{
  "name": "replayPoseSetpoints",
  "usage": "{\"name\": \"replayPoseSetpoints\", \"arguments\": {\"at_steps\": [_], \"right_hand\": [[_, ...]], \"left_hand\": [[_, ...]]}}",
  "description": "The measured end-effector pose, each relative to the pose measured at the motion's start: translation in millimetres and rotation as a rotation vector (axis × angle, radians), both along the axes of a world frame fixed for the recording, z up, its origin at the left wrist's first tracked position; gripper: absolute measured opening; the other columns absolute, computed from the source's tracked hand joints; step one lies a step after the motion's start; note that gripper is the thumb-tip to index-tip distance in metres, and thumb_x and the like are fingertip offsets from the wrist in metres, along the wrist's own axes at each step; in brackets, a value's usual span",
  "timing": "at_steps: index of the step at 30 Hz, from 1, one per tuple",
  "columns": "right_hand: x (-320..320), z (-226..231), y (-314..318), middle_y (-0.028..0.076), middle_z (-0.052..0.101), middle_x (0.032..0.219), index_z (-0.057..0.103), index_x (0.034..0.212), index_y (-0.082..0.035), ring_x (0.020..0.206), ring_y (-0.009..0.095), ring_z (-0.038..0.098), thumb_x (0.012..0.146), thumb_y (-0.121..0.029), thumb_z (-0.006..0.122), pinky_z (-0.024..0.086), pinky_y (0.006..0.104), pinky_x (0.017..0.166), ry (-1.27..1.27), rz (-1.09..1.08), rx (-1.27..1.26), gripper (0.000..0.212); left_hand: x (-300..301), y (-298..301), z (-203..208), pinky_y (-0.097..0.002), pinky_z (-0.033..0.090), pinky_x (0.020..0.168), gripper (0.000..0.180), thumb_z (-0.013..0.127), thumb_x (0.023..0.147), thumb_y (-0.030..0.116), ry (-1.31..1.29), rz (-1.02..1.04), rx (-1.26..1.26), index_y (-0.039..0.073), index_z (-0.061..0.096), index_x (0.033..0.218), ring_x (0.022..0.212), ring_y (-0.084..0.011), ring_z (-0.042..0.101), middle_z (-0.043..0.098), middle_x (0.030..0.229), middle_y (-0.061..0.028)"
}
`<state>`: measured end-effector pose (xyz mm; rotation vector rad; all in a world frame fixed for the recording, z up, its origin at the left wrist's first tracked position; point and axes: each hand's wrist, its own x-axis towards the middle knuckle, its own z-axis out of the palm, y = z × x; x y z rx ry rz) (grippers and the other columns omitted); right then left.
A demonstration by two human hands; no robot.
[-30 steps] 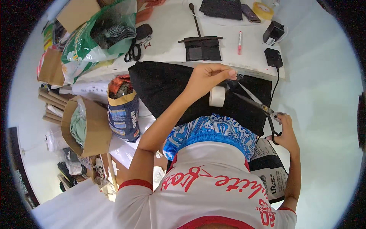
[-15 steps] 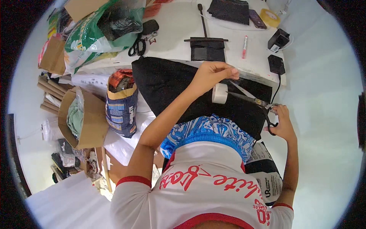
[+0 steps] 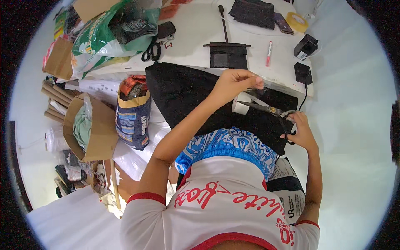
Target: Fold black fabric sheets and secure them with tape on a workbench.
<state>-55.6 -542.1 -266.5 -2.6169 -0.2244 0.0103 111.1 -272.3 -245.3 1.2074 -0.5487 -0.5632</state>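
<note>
Above the black cloth over my lap, my left hand has thumb and fingertips pinched together; what lies between them is too small to make out. Just below those fingers is a white roll, partly covered by a scissor blade. My right hand grips the dark handles of a pair of scissors, fingers in the loops. The blades point left, parted, with the dark one crossing in front of the roll. A paler blade or strip runs up toward my left fingertips.
The white table ahead carries a black pouch, a red-and-white marker, yellow tape, a phone, black adapters and another scissors. A cardboard box and a blue bag stand left.
My right hand has shifted slightly left and down with the scissors, bringing a blade across the white roll. The roll looks more tilted. My left hand stays nearly in place.
</note>
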Motion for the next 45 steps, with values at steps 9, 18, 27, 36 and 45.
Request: {"name": "replayPoseSetpoints", "arguments": {"at_steps": [9,18,27,36,45], "right_hand": [[6,-1,1,0.012,0.05,0.101,0.051,0.105,0.0,0.092,0.028,0.045,0.055,-0.025,0.083,0.04,0.0345,0.08,0.024,0.012,0.006,0.064],[6,-8,-2,0.013,0.049,0.105,0.052,0.109,0.001,0.095,0.028,0.046,0.061,-0.015,0.08,0.043,0.0321,0.074,0.042,0.01,0.02,0.058],[-3,-20,-10,0.015,0.052,0.114,0.053,0.113,-0.001,0.108,0.033,0.046,0.064,0.003,0.063,0.039,0.0365,0.092,0.064,-0.039,0.033,0.05],[-4,-28,-6,0.016,0.057,0.11,0.057,0.109,0.0,0.105,0.035,0.05,0.063,0.007,0.062,0.041,0.0374,0.093,0.12,-0.108,0.145,0.046],[-6,-31,-9,0.018,0.059,0.109,0.058,0.109,0.0,0.101,0.035,0.054,0.064,0.011,0.059,0.045,0.0355,0.088,0.121,-0.184,0.219,0.046]], "left_hand": [[-1,-3,-2,-0.0259,0.051,0.08,0.024,0.059,0.091,0.017,-0.019,0.004,0.003,-0.004,0.066,0.098,0.085,-0.0161,0.066,0.068,0.091,-0.011],[1,-6,-4,-0.0263,0.052,0.079,0.023,0.059,0.091,0.017,-0.029,0.007,-0.006,-0.004,0.066,0.098,0.086,-0.0164,0.066,0.068,0.091,-0.0113],[1,-5,-4,-0.0264,0.051,0.08,0.023,0.059,0.09,0.016,-0.043,0.03,0.015,-0.004,0.066,0.099,0.085,-0.0164,0.066,0.069,0.091,-0.0122],[2,-5,-6,-0.0265,0.051,0.08,0.023,0.06,0.089,0.015,-0.039,0.08,0.037,-0.004,0.066,0.099,0.084,-0.0159,0.065,0.069,0.091,-0.0126],[4,-5,-15,-0.0357,0.053,0.084,0.021,0.06,0.089,0.013,0.085,0.284,-0.175,-0.005,0.066,0.098,0.089,-0.0245,0.067,0.068,0.092,-0.0165]]}}
